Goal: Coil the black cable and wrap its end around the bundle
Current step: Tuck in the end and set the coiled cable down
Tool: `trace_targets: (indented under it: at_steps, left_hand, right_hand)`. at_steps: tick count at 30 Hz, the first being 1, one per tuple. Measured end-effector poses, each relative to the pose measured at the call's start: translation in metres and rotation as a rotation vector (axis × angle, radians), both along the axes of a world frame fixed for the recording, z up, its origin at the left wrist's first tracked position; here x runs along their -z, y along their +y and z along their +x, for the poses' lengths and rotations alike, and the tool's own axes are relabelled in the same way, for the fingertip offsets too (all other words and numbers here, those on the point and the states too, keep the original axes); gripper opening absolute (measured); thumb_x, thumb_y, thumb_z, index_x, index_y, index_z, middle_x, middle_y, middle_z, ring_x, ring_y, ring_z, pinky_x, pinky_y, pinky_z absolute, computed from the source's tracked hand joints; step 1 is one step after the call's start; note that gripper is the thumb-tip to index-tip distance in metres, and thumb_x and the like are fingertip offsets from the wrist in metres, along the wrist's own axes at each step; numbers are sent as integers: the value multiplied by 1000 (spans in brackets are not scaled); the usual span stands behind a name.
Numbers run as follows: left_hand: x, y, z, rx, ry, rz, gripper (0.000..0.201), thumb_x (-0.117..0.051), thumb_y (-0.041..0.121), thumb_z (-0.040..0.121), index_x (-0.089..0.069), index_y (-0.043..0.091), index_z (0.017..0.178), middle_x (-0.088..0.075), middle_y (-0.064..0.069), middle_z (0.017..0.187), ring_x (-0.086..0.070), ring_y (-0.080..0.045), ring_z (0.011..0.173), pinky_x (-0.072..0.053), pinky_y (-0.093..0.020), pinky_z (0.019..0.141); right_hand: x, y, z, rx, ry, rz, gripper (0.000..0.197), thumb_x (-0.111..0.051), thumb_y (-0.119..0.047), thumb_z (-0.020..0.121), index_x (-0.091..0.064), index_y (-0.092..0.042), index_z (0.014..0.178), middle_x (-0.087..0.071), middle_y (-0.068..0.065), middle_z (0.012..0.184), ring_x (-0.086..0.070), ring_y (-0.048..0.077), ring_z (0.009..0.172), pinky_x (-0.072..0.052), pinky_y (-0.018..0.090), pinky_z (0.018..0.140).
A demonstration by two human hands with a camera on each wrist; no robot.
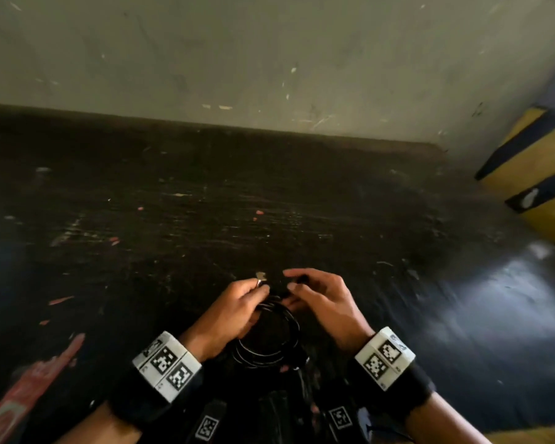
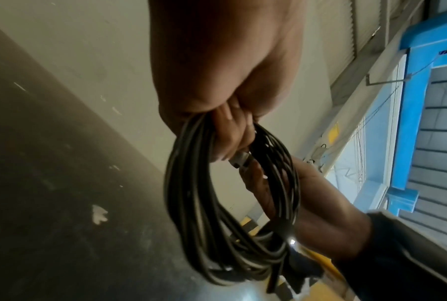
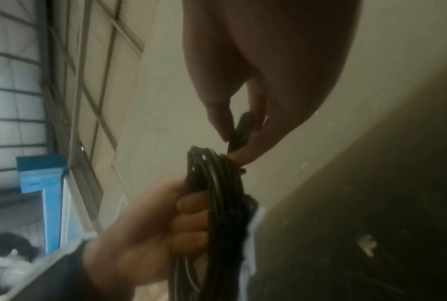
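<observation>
Dark scuffed floor (image 1: 205,203) fills mid-frame — left hand (image 1: 234,310) grips the limp, springy black cable (image 1: 269,341) coil, right hand (image 1: 318,299) pinching its end (image 3: 241,130) — best clamped at the gathered top.

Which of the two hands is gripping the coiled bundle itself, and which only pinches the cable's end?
The left hand grips the black cable coil, fingers curled round its loops. The right hand only pinches the black cable end above the bundle.

head looks down; wrists close, sharing coil (image 2: 230,203)
</observation>
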State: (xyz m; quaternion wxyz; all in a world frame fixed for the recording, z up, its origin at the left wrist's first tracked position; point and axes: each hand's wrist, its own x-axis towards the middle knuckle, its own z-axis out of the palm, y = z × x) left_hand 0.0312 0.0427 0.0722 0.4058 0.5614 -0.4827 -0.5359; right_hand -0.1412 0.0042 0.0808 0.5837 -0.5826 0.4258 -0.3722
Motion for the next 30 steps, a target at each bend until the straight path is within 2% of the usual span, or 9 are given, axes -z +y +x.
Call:
trace_targets:
  at_steps: [3, 6, 10, 14, 16, 18, 22, 26, 30]
  left_hand:
    - [-13, -11, -16, 9, 146, 128, 14, -44, 24, 98, -52, 17, 88, -27, 10, 47, -21, -3, 37, -11, -16, 34]
    - [-19, -21, -30, 14, 175, 157, 20, -44, 25, 98, -49, 19, 80, -25, 10, 47, -19, -3, 37, -11, -15, 33]
    - [-27, -26, -41, 5, 171, 166, 18, -46, 32, 97, -54, 17, 89, -27, 8, 49, -20, -3, 39, -11, -16, 36]
    - [-28, -33, -45, -151, 204, 180, 21, -46, 35, 96, -50, 15, 92, -30, 8, 48, -22, -4, 38, -13, -17, 37]
    - [-28, -40, -46, -243, 129, 162, 22, -45, 35, 97, -51, 15, 88, -32, 9, 45, -25, -3, 35, -15, -17, 36]
    - [-29, -48, -48, -298, 30, 148, 23, -45, 36, 97, -54, 16, 90, -34, 6, 47, -28, -4, 36, -17, -17, 34]
    - [-33, -57, -46, -298, -174, 47, 21, -45, 37, 96, -56, 19, 93, -44, 3, 58, -40, -6, 44, -29, -20, 39]
    - [-36, -59, -46, -255, -190, 19, 21, -44, 39, 96, -54, 21, 96, -45, 4, 57, -38, -4, 40, -28, -21, 37]
    - [-43, -57, -52, -295, -47, -11, 25, -49, 39, 94, -57, 15, 100, -55, -2, 66, -51, -8, 46, -40, -22, 42]
  right_hand:
    - [-12, -13, -23, -123, 19, -107, 22, -63, 8, 82, -68, 0, 101, -74, 10, 87, -71, 17, 83, -54, 20, 74]
    - [-14, -25, -39, -162, 82, -255, 23, -64, 14, 78, -68, 4, 98, -72, 13, 96, -71, 12, 84, -54, 18, 77]
    - [-20, -35, -52, -210, 217, -424, 16, -71, -3, 80, -74, -10, 94, -75, 1, 93, -70, 9, 87, -54, 19, 79]
    - [-40, -41, -66, -41, 73, -411, 16, -71, 0, 78, -74, -14, 85, -75, 3, 75, -71, 13, 71, -56, 23, 69]
    - [-56, -39, -71, -148, 9, -351, 15, -71, 0, 78, -73, -12, 85, -73, 4, 68, -68, 13, 62, -55, 20, 63]
    - [-61, -38, -69, -364, 155, -342, 12, -71, -4, 79, -72, -13, 87, -70, -1, 65, -65, 5, 58, -52, 16, 58]
    - [-39, -49, -53, -395, 542, -742, 10, -73, -20, 79, -73, -24, 88, -61, -14, 87, -57, -2, 81, -43, 12, 71]
    - [-23, -60, -41, -296, 552, -924, 11, -74, -22, 77, -74, -26, 86, -55, -1, 125, -48, 10, 115, -42, 20, 92]
    - [-14, -65, -35, -226, 413, -896, 16, -70, -9, 79, -74, -20, 91, -63, -7, 104, -60, -1, 92, -47, 9, 81]
